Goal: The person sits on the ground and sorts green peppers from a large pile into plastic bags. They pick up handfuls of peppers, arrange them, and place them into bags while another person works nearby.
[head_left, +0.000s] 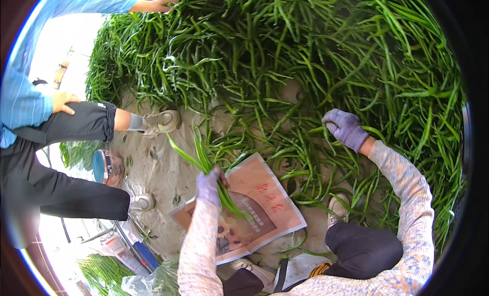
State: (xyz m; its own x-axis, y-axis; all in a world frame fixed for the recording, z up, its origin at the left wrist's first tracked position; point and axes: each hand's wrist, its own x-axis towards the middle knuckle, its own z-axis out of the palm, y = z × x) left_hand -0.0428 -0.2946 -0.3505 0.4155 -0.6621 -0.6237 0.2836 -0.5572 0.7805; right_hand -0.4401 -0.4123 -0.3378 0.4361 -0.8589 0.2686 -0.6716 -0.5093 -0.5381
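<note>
My left hand point(209, 187), in a purple knit glove, is closed round a small bunch of long green chili peppers point(202, 154). It is above a printed sheet of orange paper point(267, 193) that lies on the ground sheet. My right hand point(345, 128), gloved the same way, is at the near edge of a large heap of long green peppers point(259, 40); its fingers are curled, and whether they hold a pepper cannot be told. Loose peppers point(305, 158) lie scattered between my hands.
At the left sits another person in a blue shirt point(26, 101), one hand point(162, 3) at the heap, a shoe point(162, 122) near it. A round tub point(109, 168) stands by their legs. Bagged peppers point(103, 273) and clear plastic point(156, 278) lie at lower left. My shoe point(338, 208) rests among peppers.
</note>
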